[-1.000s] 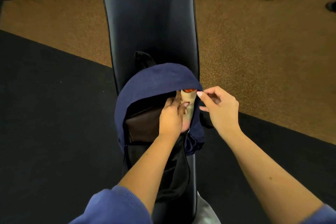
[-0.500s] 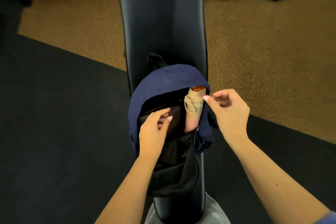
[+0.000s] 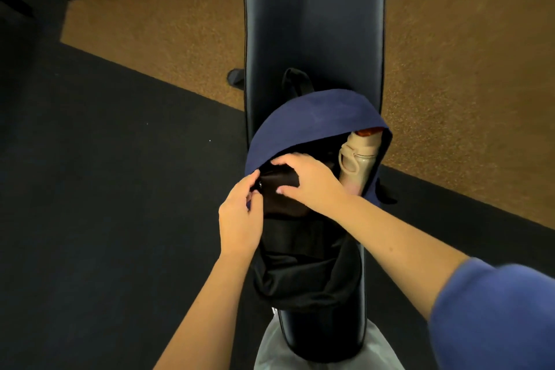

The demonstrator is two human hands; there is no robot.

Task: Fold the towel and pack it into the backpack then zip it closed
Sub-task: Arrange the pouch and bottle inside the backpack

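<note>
Speckled brown carpet is flanking the glossy black padded bench [image 3: 315,24], where both hands are pinching the soft navy backpack [image 3: 312,117] opening: left hand [image 3: 240,219] gripping its zipper edge, right hand [image 3: 306,180] clutching dark folded cloth [image 3: 277,182] beside a beige bottle [image 3: 359,156].

Backpack [image 3: 312,117] lies open on table [image 3: 312,24], toward its near end. Bottle [image 3: 359,159] inside at right edge, towel [image 3: 279,189] inside at left. Both hands at the left of the opening.

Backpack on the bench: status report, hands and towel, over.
Left hand pinching the backpack opening's left edge. Right hand pressing the dark towel inside. Unzipped. Tan bottle crowds right side.
</note>
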